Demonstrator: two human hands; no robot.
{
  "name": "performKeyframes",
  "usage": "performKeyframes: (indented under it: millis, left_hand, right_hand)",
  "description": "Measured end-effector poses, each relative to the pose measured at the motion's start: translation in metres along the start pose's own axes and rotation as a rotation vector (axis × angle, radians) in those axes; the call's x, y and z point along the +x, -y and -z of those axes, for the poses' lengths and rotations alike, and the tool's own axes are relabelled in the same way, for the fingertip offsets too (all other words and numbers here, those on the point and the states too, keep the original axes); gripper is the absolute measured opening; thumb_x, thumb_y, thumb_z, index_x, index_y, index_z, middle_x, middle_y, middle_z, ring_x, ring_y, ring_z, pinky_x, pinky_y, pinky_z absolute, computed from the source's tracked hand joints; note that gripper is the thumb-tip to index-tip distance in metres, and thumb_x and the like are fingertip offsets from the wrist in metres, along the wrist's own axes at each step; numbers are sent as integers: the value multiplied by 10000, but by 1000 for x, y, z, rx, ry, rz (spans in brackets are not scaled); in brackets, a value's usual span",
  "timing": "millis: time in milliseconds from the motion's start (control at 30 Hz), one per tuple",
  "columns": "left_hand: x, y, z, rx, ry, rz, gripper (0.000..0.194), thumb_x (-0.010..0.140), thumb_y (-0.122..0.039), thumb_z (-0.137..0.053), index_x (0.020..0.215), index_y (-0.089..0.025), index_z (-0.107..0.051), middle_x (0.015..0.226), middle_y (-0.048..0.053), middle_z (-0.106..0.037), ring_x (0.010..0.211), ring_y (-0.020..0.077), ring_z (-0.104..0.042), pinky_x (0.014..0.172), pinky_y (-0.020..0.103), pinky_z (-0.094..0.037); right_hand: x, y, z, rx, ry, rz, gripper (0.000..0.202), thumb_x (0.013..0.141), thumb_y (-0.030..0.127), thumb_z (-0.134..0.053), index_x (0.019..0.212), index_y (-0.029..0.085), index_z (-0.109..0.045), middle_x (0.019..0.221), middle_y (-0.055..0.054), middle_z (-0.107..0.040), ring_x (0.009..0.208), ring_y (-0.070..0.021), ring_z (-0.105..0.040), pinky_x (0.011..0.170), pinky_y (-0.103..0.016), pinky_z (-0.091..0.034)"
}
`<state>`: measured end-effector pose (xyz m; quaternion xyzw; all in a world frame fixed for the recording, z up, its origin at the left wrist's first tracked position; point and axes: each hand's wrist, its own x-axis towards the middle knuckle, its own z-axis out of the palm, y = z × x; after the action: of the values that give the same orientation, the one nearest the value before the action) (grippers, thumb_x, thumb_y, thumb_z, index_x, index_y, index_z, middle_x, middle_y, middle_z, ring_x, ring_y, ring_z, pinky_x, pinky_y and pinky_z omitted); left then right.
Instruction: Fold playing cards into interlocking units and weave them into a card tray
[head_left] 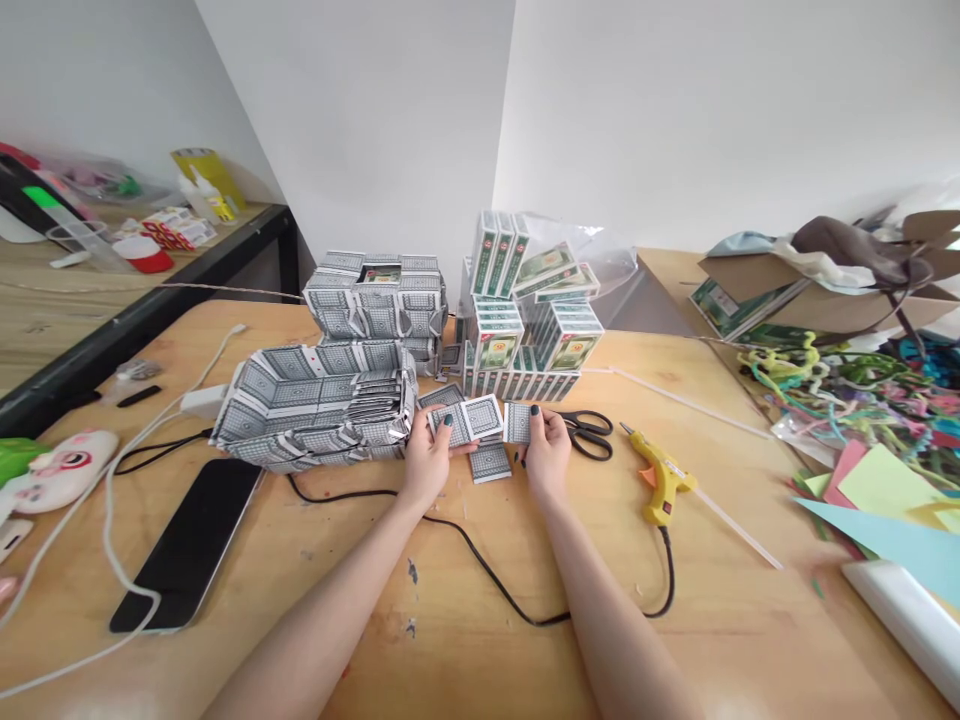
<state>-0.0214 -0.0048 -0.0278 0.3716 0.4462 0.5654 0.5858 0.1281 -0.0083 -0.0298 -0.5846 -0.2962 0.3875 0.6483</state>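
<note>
My left hand (pixel 429 460) pinches joined folded playing cards (pixel 481 417) with grey patterned backs. Just to the right, my right hand (pixel 547 450) grips a single folded card piece (pixel 517 422) by its right side. A small gap separates the two pieces. Beneath them another folded card (pixel 490 462) lies on the table. Left of my left hand stands an open box built of folded cards (pixel 285 400), with a row of card pieces inside its right end. Behind it is a second card-built box (pixel 379 295).
Stacked green-and-white card packs (pixel 499 345) stand behind my hands. Black scissors (pixel 590 435) and a yellow glue gun (pixel 664 480) lie to the right. A phone (pixel 191 545) is at the left. A black cable (pixel 487 570) crosses the table; coloured paper (pixel 885 490) lies far right.
</note>
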Motion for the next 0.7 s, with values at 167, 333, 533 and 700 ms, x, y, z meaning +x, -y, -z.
performKeyframes:
  millis: [167,333,533,700]
  left_hand:
    - [0,-2,0,18,69,41,309,760,-312,-536,1011,-220,-381,861,21,-564,562,138,-601,508,304,-520]
    - [0,-4,1,120,131,34,284,779,-307,-508,1009,-206,-376,656,-30,-525,436,112,-532,387,224,-433]
    - [2,-3,3,191,155,-19,188,785,-229,-461,949,-199,-373,559,-82,-406,371,58,-412,358,160,-328]
    - [3,-2,6,223,172,-9,173,762,-230,-472,909,-217,-382,605,-84,-380,417,41,-389,377,135,-349]
  right_hand:
    - [-2,2,-2,-9,43,2,328,733,520,-523,797,209,-441,533,84,-447,315,-58,-351,283,-198,-326]
    - [-5,4,-3,-17,99,13,330,713,478,-574,810,214,-402,570,80,-485,327,-56,-389,285,-184,-344]
    - [-6,6,-2,6,121,24,317,715,431,-591,804,231,-361,549,95,-473,294,-64,-402,260,-180,-312]
    - [-5,9,1,10,158,9,308,714,417,-591,850,233,-385,497,102,-479,269,-79,-404,251,-187,-301]
